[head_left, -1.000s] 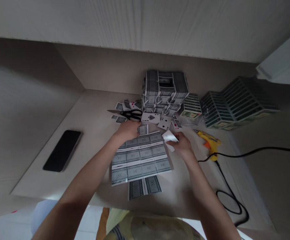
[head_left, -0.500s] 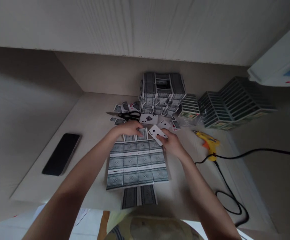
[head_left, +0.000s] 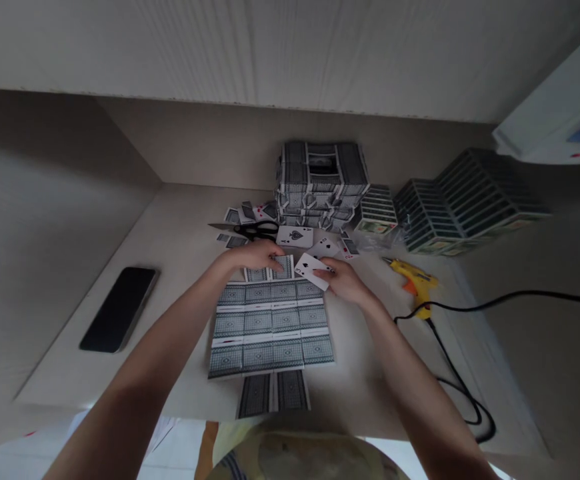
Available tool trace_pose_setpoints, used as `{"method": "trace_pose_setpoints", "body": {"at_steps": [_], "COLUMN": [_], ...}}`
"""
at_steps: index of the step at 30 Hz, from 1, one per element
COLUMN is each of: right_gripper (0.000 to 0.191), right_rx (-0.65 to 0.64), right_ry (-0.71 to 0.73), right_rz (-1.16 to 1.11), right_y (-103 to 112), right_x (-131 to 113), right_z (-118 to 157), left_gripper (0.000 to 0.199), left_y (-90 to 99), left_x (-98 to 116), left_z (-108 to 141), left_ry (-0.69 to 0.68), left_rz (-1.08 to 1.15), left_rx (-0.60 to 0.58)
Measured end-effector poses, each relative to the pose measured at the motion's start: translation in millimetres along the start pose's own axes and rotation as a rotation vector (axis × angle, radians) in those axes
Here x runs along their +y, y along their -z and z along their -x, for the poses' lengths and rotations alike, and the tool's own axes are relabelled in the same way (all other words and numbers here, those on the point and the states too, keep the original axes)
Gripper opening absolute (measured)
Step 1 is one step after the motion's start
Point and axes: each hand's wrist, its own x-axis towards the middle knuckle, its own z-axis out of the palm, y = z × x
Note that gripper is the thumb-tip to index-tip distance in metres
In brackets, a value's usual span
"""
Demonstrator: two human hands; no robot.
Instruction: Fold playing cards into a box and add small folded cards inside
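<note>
My right hand [head_left: 344, 280] pinches a white playing card [head_left: 308, 267], face up with black spade marks, by its right end. My left hand [head_left: 259, 255] is closed, its fingertips gripping a patterned card piece [head_left: 283, 266] behind the far edge of a panel of cards. This panel [head_left: 273, 323] is made of several rows of card backs and lies on the desk below both hands. From its near edge two dark-backed cards [head_left: 274, 393] stick out. The held face-up card is just right of the card piece; I cannot tell whether they touch.
Black-handled scissors [head_left: 253, 231], an ace of spades [head_left: 295, 237] and card scraps lie beyond the hands. Behind stands a box-like card structure [head_left: 323, 177]. At right are card stacks [head_left: 470, 207] and a yellow glue gun [head_left: 417, 283] with a cord. A phone [head_left: 119, 309] lies left.
The card in my right hand has shifted and turned slightly. My left hand stays at the same card piece. The whole view has moved a little.
</note>
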Motion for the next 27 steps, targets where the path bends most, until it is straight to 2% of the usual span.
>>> {"method": "trace_pose_setpoints", "body": {"at_steps": [6,13,17,27], "right_gripper": [0.026,0.018,0.015,0.013], "right_rx": [-0.022,-0.21,-0.318,-0.49], "right_ry": [0.042,0.003,-0.048,-0.037], "right_rz": [0.104,0.27,0.359,0.379], "right_y": [-0.2,2.9,9.4,17.1], "right_x": [2.1,-11.2,-18.5,-22.2], "right_z": [-3.3,-20.4,-34.8,-55.1], "left_gripper": [0.026,0.026,0.028,0.024], "left_y": [-1.9,-4.2,-7.1,-11.1], "left_x": [0.0,1.2,2.1,5.7], "left_z": [0.3,-1.1,-0.9,-1.3], "left_ry": [0.016,0.027,0.043,0.053], "left_rz": [0.038,0.036,0.005,0.047], "left_rx": [0.034,0.041,0.086,0.115]}}
